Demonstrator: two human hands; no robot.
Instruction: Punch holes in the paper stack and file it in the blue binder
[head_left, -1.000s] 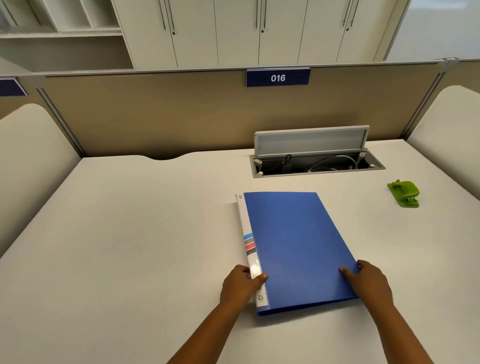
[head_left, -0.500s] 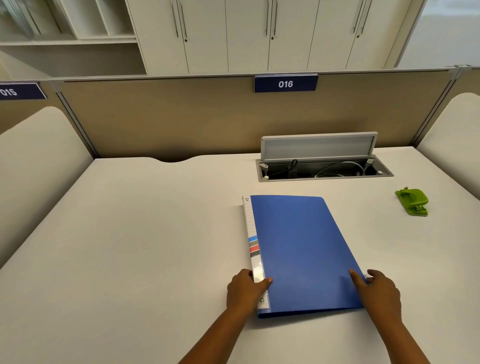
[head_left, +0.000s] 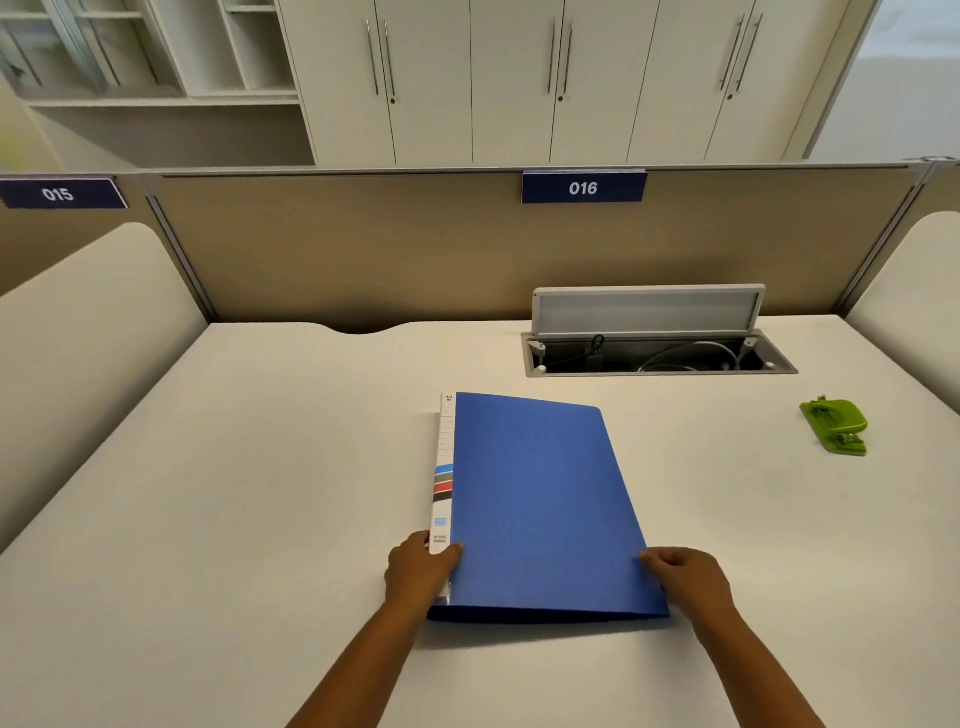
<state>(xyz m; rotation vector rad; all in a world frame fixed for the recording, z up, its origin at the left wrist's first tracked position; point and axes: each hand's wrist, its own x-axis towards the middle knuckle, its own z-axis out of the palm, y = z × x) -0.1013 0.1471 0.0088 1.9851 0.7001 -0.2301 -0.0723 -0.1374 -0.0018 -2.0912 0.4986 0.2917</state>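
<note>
The blue binder (head_left: 540, 499) lies on the white desk (head_left: 260, 519) in front of me, its white labelled spine on the left. My left hand (head_left: 421, 571) grips the near end of the spine, thumb on top. At the cover's near right edge, the fingers of my right hand (head_left: 685, 577) curl around it, and that front cover is lifted slightly off the desk. A green hole punch (head_left: 836, 426) sits at the far right, well away from both hands. No paper stack is visible.
An open cable tray (head_left: 654, 356) with a raised lid and cords is sunk into the desk behind the binder. A tan partition (head_left: 363, 249) with the sign 016 closes off the back. Curved side panels stand at left and right.
My right hand has gone from resting on the cover's corner to gripping its edge, and the cover's near right side has risen a little. The left hand stays on the spine.
</note>
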